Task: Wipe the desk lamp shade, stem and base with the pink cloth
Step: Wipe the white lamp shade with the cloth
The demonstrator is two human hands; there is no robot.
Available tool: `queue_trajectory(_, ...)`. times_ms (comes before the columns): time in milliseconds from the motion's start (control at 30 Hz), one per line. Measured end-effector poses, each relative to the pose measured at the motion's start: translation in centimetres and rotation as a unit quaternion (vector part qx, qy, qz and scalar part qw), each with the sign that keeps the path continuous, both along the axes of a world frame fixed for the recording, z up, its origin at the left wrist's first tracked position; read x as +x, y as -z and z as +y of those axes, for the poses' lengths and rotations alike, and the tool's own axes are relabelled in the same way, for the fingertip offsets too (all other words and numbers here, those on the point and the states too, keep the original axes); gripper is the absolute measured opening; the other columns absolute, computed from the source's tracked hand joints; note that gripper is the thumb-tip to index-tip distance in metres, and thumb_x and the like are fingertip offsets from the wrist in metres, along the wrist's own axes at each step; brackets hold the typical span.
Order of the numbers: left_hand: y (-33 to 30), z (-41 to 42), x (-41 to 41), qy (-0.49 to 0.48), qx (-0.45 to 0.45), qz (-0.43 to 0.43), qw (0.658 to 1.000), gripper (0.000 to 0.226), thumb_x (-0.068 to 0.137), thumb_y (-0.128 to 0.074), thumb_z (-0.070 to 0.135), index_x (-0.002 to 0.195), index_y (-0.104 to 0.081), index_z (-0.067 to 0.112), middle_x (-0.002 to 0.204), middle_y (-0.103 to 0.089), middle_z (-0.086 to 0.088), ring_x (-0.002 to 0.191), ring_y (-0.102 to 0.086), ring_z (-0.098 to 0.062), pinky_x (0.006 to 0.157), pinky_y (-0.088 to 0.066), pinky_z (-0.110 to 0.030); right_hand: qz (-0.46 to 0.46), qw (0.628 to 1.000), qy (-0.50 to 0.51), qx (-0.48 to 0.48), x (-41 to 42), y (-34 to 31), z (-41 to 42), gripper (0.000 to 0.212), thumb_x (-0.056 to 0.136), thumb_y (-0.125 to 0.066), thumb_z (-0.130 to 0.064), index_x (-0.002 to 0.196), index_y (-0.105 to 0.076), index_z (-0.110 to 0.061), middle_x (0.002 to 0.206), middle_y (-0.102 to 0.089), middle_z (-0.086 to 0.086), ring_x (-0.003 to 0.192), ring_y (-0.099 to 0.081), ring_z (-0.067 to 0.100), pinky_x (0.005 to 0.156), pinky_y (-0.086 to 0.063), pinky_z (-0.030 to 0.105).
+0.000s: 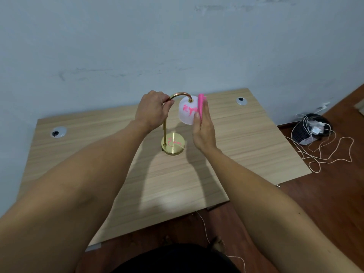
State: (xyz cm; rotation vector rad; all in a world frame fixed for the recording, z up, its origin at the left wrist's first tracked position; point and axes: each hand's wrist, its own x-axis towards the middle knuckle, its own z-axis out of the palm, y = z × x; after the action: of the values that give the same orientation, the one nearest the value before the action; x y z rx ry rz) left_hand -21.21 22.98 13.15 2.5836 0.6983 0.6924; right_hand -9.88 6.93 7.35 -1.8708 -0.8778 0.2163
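Observation:
A brass desk lamp stands upright mid-desk. Its round base (pixel 173 143) carries pink scribbles. The thin stem (pixel 164 131) rises and curves over to a white shade (pixel 186 113), which also bears pink marks. My left hand (pixel 152 110) grips the top of the stem where the curve begins. My right hand (pixel 203 129) presses the folded pink cloth (pixel 201 104) flat against the right side of the shade, with the cloth sticking up past my fingertips.
The wooden desk (pixel 177 184) stands against a pale blue wall and has two cable grommets (pixel 58 132) (pixel 241 100). On the floor to the right lie a dark basket (pixel 307 131) and loops of thin cord (pixel 331 154).

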Motion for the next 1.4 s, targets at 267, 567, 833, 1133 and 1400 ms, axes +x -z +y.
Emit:
queue_trajectory(267, 0.1, -0.6, -0.1, -0.001, -0.004, 0.004, 1.000, 0.034, 0.100, -0.052, 0.033, 0.091, -0.073, 0.008, 0.086, -0.071, -0.010, 0.087, -0.058, -0.036, 0.081, -0.046, -0.048, -0.112, 0.992, -0.048, -0.027, 0.3, 0.0, -0.8, 0.053, 0.114, -0.031, -0.027, 0.166, -0.022, -0.018, 0.174, -0.016, -0.006, 0.162, -0.008, 0.012, 0.132, -0.008, 0.047)
queue_trajectory(567, -0.5, -0.5, 0.2, -0.005, -0.049, 0.055, 0.997, 0.029, 0.100, -0.054, 0.030, 0.087, -0.067, 0.007, 0.080, -0.069, -0.011, 0.084, -0.061, -0.038, 0.077, -0.046, -0.043, 0.022, 1.000, -0.013, -0.016, 1.9, -2.6, 0.1, 0.050, 0.112, -0.029, -0.034, 0.162, -0.028, -0.041, 0.160, -0.045, -0.014, 0.135, -0.045, 0.003, 0.117, -0.039, 0.034)
queue_trajectory(833, -3.3, 1.6, 2.1, 0.030, -0.202, 0.166, 0.965, 0.070, 0.058, -0.085, 0.058, 0.119, -0.068, 0.029, 0.105, -0.073, 0.009, 0.104, -0.068, -0.020, 0.103, -0.049, -0.046, 0.064, 0.997, 0.011, -0.034, 3.0, -2.4, 1.0, 0.050, 0.103, -0.026, -0.056, 0.153, -0.036, -0.056, 0.126, -0.067, 0.002, 0.108, -0.067, 0.027, 0.090, -0.059, 0.061)
queue_trajectory(1133, -2.9, 0.2, 3.3, -0.009, -0.182, 0.178, 0.967, 0.073, 0.061, -0.091, 0.056, 0.127, -0.067, 0.037, 0.098, -0.075, 0.009, 0.102, -0.068, -0.017, 0.104, -0.036, -0.042, 0.033, 0.999, -0.013, -0.020, 1.7, -3.0, -0.1, 0.052, 0.110, -0.028, -0.042, 0.160, -0.021, -0.054, 0.161, -0.045, -0.013, 0.130, -0.057, 0.021, 0.109, -0.050, 0.052)
queue_trajectory(1400, -2.9, 1.7, 2.3, 0.013, -0.264, 0.149, 0.953, 0.060, 0.068, -0.095, 0.025, 0.122, -0.072, 0.014, 0.083, -0.070, 0.001, 0.077, -0.066, -0.018, 0.087, -0.056, -0.036, 0.080, 0.995, -0.046, -0.032, 3.0, -3.9, 0.9, 0.050, 0.110, -0.027, -0.043, 0.155, -0.023, -0.062, 0.141, -0.058, 0.001, 0.083, -0.060, 0.026, 0.046, -0.057, 0.034)
